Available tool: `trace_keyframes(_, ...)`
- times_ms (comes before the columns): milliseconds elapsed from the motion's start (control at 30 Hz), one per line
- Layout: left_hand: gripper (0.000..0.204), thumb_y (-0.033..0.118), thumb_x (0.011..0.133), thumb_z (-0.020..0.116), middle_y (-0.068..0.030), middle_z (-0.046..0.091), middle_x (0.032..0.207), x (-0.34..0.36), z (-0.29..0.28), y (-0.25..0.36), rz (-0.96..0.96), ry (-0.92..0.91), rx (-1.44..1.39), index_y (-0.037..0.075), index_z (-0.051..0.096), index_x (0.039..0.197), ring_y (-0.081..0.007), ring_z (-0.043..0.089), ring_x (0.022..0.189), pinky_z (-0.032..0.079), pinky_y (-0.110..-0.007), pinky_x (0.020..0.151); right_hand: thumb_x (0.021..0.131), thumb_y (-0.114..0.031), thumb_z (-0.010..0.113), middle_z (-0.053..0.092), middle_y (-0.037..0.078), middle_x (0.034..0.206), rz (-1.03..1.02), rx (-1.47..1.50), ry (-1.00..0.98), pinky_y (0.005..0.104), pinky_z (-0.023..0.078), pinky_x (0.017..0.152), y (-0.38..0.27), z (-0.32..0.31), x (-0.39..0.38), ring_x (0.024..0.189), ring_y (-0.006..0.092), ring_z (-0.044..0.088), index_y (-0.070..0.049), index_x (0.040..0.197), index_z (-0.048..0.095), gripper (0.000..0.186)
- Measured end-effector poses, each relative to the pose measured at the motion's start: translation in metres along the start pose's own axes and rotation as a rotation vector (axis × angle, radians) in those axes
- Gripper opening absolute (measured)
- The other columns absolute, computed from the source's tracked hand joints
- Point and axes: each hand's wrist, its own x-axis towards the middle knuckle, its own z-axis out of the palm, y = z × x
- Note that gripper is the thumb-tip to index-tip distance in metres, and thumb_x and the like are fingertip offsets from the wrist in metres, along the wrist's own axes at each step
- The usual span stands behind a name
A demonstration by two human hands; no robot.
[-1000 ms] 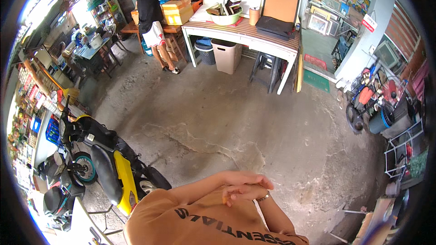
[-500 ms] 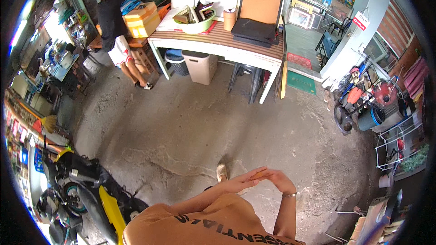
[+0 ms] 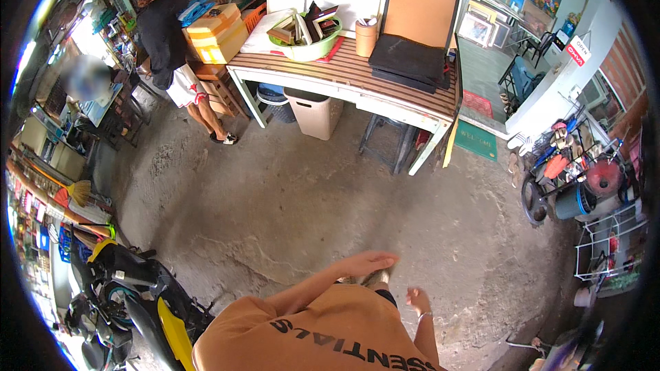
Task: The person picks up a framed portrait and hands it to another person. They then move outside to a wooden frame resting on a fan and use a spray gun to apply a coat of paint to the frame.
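My left hand (image 3: 371, 261) is held out in front of my body over the concrete floor (image 3: 289, 199), its fingers stretched and nothing seen in it. Lower and to the right is my right hand (image 3: 418, 300), with a bracelet (image 3: 425, 315) at the wrist. Its fingers are loosely bent, and no object shows in them. The two hands are apart and touch nothing. One of my shoes partly shows beneath my left hand.
Ahead stands a long striped-top table (image 3: 344, 65) with a green basin (image 3: 313, 47), a tan cup (image 3: 366, 38) and black panels (image 3: 405, 62). A bin (image 3: 315, 113) sits underneath. Another person (image 3: 161, 41) works beside boxes (image 3: 213, 34). A yellow-black motorcycle (image 3: 148, 295) is at left; a red fan (image 3: 603, 177) stands right.
My hands, touching each other before, have separated; the right one has dropped lower. The table and the motorcycle have shifted in view. The other person's arm reaches toward the boxes.
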Motion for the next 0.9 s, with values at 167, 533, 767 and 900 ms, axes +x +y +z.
trace_keyframes(167,0.053,0.043,0.096,0.049,-0.0136,0.051,0.134,0.029,-0.060,-0.055,-0.173,0.140,0.408,0.006,0.047,0.134,-0.0254,0.049,0.122,0.039,-0.037,0.101,0.090,-0.039,0.055,0.061,0.010,0.064,0.395,-0.205,-0.049,0.0354,0.047,0.050,0.011,0.018,-0.065,0.054,0.0201,0.059,-0.004,0.083,0.061,0.036)
trace_keyframes(533,0.051,0.039,0.099,0.039,-0.0108,0.039,0.144,-0.056,-0.092,-0.279,-1.257,0.752,-0.287,0.014,0.035,0.142,-0.0299,0.047,0.125,0.042,-0.046,0.100,0.092,-0.025,0.057,0.063,0.010,0.075,0.113,-0.072,0.071,0.0372,0.045,0.046,-0.052,-0.065,0.081,0.056,0.0196,0.056,-0.008,0.090,0.064,0.019)
trace_keyframes(767,0.028,0.033,0.094,0.050,0.0003,0.057,0.071,0.055,-0.135,-0.211,-0.744,0.786,-0.175,0.009,0.060,0.085,-0.0159,0.051,0.062,0.041,-0.030,0.055,0.091,-0.028,0.054,0.057,0.007,0.068,0.136,0.512,0.003,0.0245,0.037,0.038,-0.123,-0.164,0.263,0.047,0.0150,0.053,-0.008,0.086,0.054,0.021)
trace_keyframes(900,0.027,0.032,0.093,0.052,-0.0058,0.064,0.078,0.126,-0.155,-0.207,-0.450,0.973,0.057,0.007,0.062,0.095,-0.0190,0.059,0.067,0.047,-0.036,0.062,0.091,-0.030,0.054,0.060,0.009,0.068,0.171,0.162,-0.020,0.0277,0.041,0.040,-0.188,-0.196,0.316,0.048,0.0174,0.057,-0.006,0.090,0.057,0.024)
